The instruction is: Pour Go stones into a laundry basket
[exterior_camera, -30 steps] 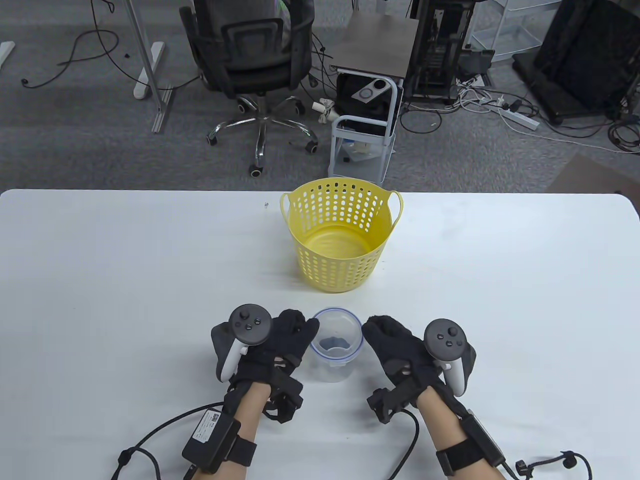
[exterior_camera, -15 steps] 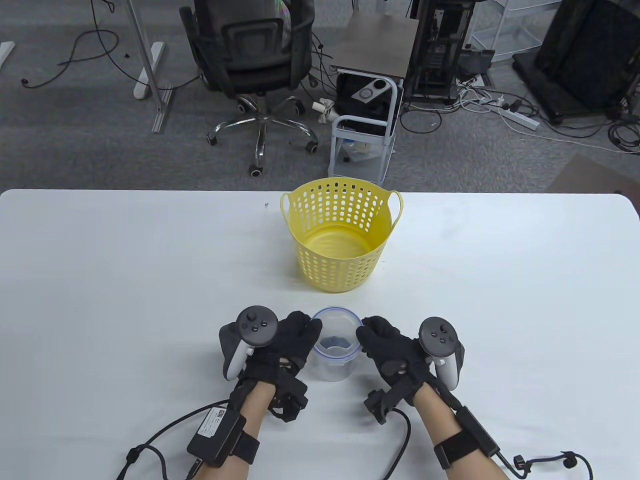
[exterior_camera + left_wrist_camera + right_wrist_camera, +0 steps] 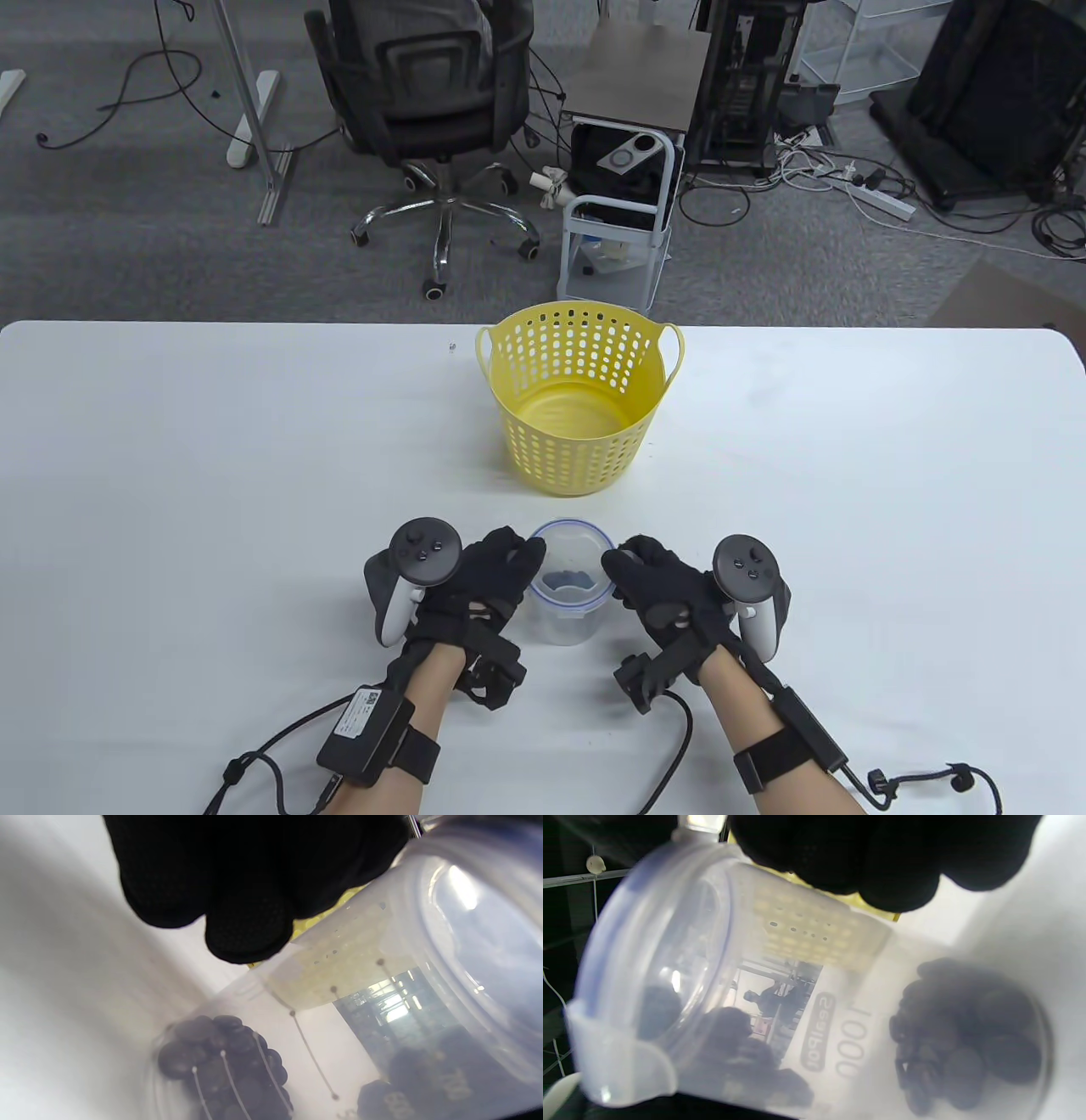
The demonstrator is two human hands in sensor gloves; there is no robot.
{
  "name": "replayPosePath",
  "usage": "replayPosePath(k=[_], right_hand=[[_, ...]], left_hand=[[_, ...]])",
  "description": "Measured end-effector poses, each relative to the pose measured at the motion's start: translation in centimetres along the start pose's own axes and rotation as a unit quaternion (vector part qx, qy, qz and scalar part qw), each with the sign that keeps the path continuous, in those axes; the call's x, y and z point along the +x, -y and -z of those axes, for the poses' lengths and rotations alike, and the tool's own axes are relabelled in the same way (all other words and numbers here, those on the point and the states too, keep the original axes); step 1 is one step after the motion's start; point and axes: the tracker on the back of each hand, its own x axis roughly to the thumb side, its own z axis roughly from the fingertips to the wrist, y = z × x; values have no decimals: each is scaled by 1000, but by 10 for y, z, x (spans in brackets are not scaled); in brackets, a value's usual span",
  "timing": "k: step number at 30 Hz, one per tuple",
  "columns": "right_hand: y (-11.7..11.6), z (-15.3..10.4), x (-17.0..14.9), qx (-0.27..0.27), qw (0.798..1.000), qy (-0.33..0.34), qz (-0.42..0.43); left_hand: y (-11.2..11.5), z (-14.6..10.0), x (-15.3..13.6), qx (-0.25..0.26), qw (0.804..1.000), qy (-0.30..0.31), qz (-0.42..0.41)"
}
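A clear plastic cup (image 3: 570, 586) stands upright on the white table (image 3: 170, 475), just in front of the yellow basket (image 3: 579, 399). Dark stones (image 3: 225, 1060) lie heaped at the bottom of the cup. The left hand (image 3: 475, 586) presses against the cup's left side and the right hand (image 3: 670, 594) against its right side, both clasping it near the rim.

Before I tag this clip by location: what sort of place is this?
Most likely an office or lab: a white table on grey carpet, an office chair behind it, and equipment racks with loose cables.
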Motion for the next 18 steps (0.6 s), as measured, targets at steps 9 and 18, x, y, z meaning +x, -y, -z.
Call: replayPosePath(k=[9, 18], right_hand=[[-1, 9, 15, -29, 1000, -1, -4], [-2, 4, 12, -10, 1000, -11, -2]], left_hand=[[3, -8, 24, -128, 989, 48, 54], [5, -9, 27, -134, 989, 30, 62]])
